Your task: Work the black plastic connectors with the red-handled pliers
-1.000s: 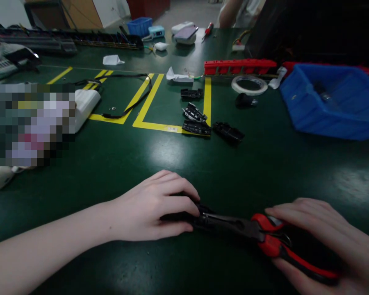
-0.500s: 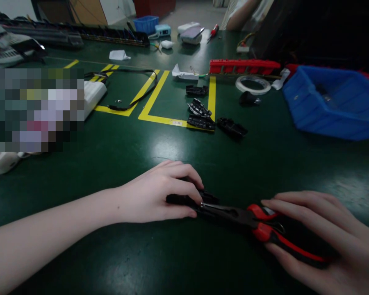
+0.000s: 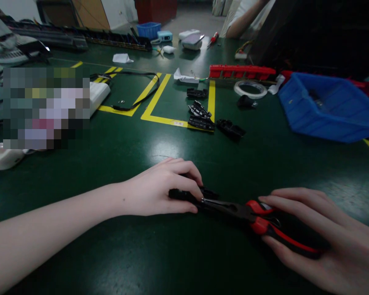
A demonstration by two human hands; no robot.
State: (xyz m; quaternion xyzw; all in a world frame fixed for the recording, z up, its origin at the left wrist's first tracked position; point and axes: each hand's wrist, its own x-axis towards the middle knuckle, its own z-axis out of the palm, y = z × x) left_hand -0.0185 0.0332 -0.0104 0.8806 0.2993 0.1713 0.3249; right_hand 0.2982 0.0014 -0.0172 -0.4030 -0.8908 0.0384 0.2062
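My left hand (image 3: 169,188) presses a black plastic part (image 3: 209,192) against the green tabletop (image 3: 135,254), its fingers bent over the part and covering much of it. In my right hand (image 3: 322,233) are long-nose pliers (image 3: 249,214) with red and black handles. The jaws point left, and their tips meet the black part beside my left fingertips. Whether the tips grip anything small cannot be made out. Beyond my hands lie several similar black plastic parts (image 3: 201,123), some on the yellow tape line.
A blue bin (image 3: 329,123) stands at the right, near a roll of tape (image 3: 250,89) and a red strip (image 3: 242,72). On the left are a white box (image 3: 100,96) and a black strap (image 3: 155,86). Another person's arm (image 3: 247,18) shows at the far side.
The view has shifted slightly. Both hands keep nearly the same pose, with the plier tips still at the black part beside my left fingers.
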